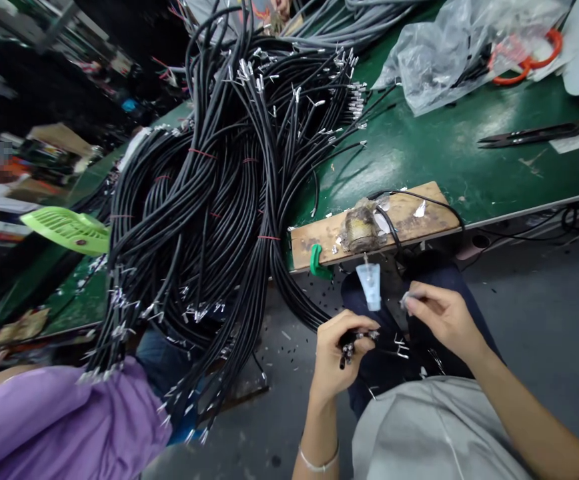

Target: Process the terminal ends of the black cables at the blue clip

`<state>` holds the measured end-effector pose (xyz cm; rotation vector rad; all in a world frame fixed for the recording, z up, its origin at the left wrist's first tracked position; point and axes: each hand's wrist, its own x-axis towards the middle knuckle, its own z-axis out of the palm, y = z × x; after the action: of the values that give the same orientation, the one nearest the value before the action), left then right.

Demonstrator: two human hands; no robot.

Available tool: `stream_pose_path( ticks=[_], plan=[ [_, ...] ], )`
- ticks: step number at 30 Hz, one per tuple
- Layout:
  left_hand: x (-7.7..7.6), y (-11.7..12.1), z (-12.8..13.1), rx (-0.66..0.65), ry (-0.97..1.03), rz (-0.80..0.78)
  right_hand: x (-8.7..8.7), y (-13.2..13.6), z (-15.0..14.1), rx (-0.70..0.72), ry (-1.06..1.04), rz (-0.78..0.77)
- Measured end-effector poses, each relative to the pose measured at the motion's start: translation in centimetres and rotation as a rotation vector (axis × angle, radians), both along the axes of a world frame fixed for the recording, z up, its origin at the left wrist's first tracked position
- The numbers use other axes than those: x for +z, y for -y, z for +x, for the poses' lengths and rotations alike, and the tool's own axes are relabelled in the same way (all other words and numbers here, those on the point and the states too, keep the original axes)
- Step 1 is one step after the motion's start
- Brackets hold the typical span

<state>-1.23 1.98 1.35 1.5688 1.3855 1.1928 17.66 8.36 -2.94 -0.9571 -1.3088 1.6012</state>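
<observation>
My left hand (338, 350) is wrapped round a bunch of black cables (297, 300), whose cut ends poke out between thumb and fingers. The bunch runs back up to a large heap of black cables (239, 173) with silvery stripped ends, tied in places with red bands. To its right my right hand (442, 313) pinches a small whitish scrap (407, 301), too small to name surely. Just beyond both hands a pale blue tapered piece (369, 287) hangs from the shaft of a small taped motor (361, 227). That motor sits on a wooden board (304, 248) at the table edge.
On the green table (434, 143) lie black snips (534, 135), orange-handled scissors (524, 60) and a clear plastic bag (434, 60). A green clamp (319, 262) grips the board. A person in a purple top (69, 427) sits at left, near a lime-green fan (67, 229).
</observation>
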Motion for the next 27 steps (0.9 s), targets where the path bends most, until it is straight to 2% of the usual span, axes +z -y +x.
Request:
stream_pose_path(
  ticks=[4, 8, 12, 15, 18, 20, 23, 25, 27],
  plan=[
    [0.4, 0.5, 0.3, 0.063, -0.079, 0.005, 2.1, 1.4, -1.1, 0.033, 0.085, 0.351],
    [0.7, 1.1, 0.9, 0.125, -0.135, 0.048, 3.1, 1.9, -2.5, -0.01, 0.106, 0.484],
    [0.7, 1.2, 1.5, 0.15, -0.181, 0.051, 3.1, 2.1, -3.2, -0.062, 0.182, 0.495],
    [0.8, 1.0, 1.8, 0.038, -0.237, 0.008, 2.7, 2.1, -3.4, -0.128, 0.28, 0.492],
    [0.9, 0.9, 1.8, -0.059, -0.299, -0.055, 2.1, 1.6, -3.2, -0.017, 0.313, 0.388],
    [0.9, 1.0, 1.8, -0.02, -0.326, -0.056, 1.7, 1.1, -2.6, 0.005, 0.295, 0.244],
    [0.8, 1.2, 1.9, 0.094, -0.335, -0.028, 1.6, 0.3, -1.5, -0.114, 0.237, 0.075],
    [0.7, 1.3, 2.1, 0.134, -0.338, -0.022, 1.9, 0.2, -1.1, -0.021, 0.211, 0.1],
    [0.6, 1.3, 2.3, 0.162, -0.354, -0.024, 2.3, 0.6, -1.4, 0.081, 0.229, 0.219]
  ],
)
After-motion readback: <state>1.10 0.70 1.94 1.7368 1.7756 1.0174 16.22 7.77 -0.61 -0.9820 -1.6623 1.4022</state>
